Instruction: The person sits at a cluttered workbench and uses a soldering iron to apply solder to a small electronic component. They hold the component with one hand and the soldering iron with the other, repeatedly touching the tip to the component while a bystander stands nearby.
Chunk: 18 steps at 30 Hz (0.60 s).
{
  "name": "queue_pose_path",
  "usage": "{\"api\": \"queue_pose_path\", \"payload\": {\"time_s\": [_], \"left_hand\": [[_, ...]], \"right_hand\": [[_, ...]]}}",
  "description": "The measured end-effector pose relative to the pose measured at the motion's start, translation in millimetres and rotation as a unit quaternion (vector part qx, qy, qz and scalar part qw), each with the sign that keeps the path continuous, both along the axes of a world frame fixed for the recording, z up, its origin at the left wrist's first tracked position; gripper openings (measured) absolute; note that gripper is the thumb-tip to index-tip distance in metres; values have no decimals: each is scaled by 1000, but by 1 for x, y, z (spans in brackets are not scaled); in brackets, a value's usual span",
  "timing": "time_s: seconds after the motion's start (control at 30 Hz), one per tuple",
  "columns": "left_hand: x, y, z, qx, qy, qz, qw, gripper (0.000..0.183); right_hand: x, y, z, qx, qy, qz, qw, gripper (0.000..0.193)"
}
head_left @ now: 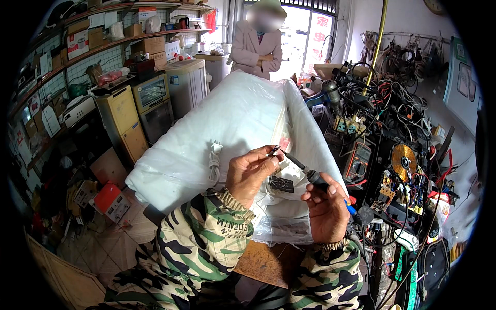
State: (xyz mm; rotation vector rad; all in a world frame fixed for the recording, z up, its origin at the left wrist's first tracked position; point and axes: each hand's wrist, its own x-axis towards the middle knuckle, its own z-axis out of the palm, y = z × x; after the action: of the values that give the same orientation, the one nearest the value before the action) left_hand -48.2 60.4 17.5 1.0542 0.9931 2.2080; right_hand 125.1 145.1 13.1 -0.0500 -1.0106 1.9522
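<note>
My left hand (251,173) is closed, its fingertips pinching a small dark part (274,150) too small to make out fully. In my right hand (330,211) is a soldering iron (313,177) with a dark handle, its thin tip reaching up to the small part; whether it touches I cannot tell. Both hands are above a large white padded bundle (232,111) wrapped in clear plastic. On the bundle, left of my left hand, lies a white plug with a coiled cord (215,155). A dark flat piece (282,184) lies beneath the iron.
Tangled cables, circuit boards and a multimeter (358,161) crowd the right side. A person (257,46) with folded arms stands beyond the bundle. Yellow cabinet (123,121) and loaded shelves line the left. A red-and-white box-shaped device (111,203) sits on the floor.
</note>
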Motion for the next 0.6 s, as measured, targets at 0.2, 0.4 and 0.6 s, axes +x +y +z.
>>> {"api": "queue_pose_path", "payload": {"time_s": [0.2, 0.4, 0.6], "left_hand": [[1, -1, 1, -6, 4, 5, 1000, 29], [1, 1, -1, -5, 0, -2, 1000, 29], [-1, -6, 2, 0, 2, 5, 1000, 29]], "right_hand": [[0, 0, 0, 2, 1, 4, 1000, 42], [2, 1, 0, 5, -5, 1, 1000, 43], [-3, -3, 2, 4, -2, 13, 1000, 43]]}}
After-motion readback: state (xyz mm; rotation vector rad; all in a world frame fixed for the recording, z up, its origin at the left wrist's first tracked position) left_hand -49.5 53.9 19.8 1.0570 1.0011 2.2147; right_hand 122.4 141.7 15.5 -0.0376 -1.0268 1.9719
